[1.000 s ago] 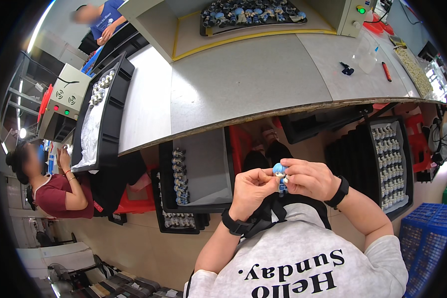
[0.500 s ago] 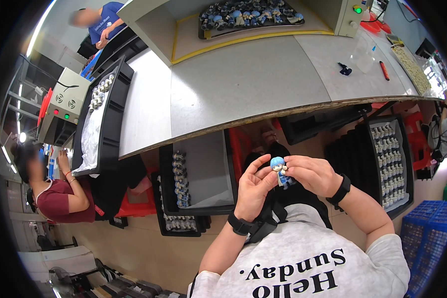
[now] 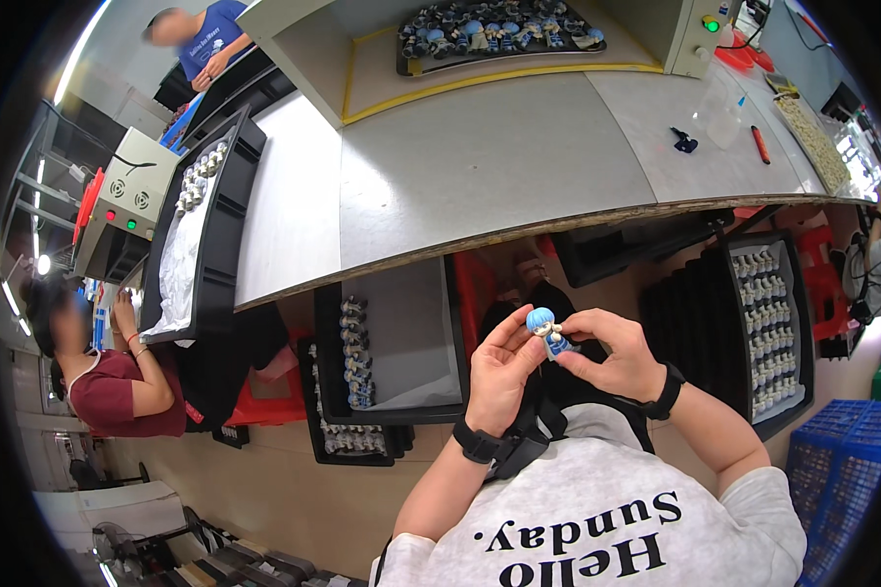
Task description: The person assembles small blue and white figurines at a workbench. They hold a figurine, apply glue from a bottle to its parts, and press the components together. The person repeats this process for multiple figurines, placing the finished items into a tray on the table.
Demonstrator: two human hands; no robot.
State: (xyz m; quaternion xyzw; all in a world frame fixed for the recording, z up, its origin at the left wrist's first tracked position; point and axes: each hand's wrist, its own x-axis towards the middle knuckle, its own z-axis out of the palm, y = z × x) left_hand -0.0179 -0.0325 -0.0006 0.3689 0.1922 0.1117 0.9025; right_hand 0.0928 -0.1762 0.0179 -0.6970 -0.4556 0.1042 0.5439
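Working above the tan floor [image 3: 294,504] at the lower left of the frame, you have the wide gray tabletop [image 3: 480,147] across the top. A big open box [image 3: 299,59] stands on it at the upper middle. Lower down, left of the middle, is a black tray [image 3: 401,413] with a row of small figures [image 3: 355,352] along its left side. Your left hand [image 3: 497,377] is half curled, thumb and fingertips close together on the head side of the toy. Your right hand [image 3: 622,357] is bent in a pinch, with its finger and thumb on the other side. Between them, just right of the middle of the frame, is the blue-haired toy figure [image 3: 550,335]. It tips over, head toward the upper left and feet toward the lower right.

The toy is not over the tabletop; your legs are under it. If both pinches get loose together, it could drop onto your legs or bounce to the floor and get scratched. Only your fingertips seem to hold it, so a quick turn might make it slip. Squeezing too hard could rub or bend its little parts.
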